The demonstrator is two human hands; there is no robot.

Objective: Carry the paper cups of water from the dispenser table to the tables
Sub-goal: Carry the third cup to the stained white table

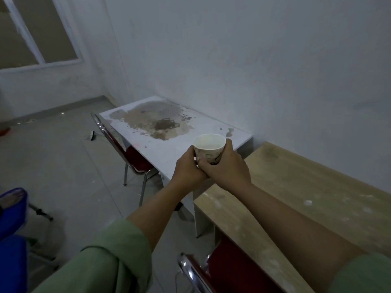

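Note:
A white paper cup [209, 147] with small printed pictures is held upright in front of me, over the near corner of a white table [169, 151]. My left hand [188, 168] wraps its left side and my right hand [226, 166] wraps its right side and base. Pale liquid shows inside the cup. The white table has a large brown stain [154, 119] across its far half. A light wooden table [296, 187] stands just to the right of it, below my right forearm.
A red chair with chrome legs [135, 159] is tucked at the white table's left side. Another red chair [222, 269] sits at the wooden table's near end. Both tables stand against the white wall. Blue seats [10, 229] are at far left; grey floor lies between.

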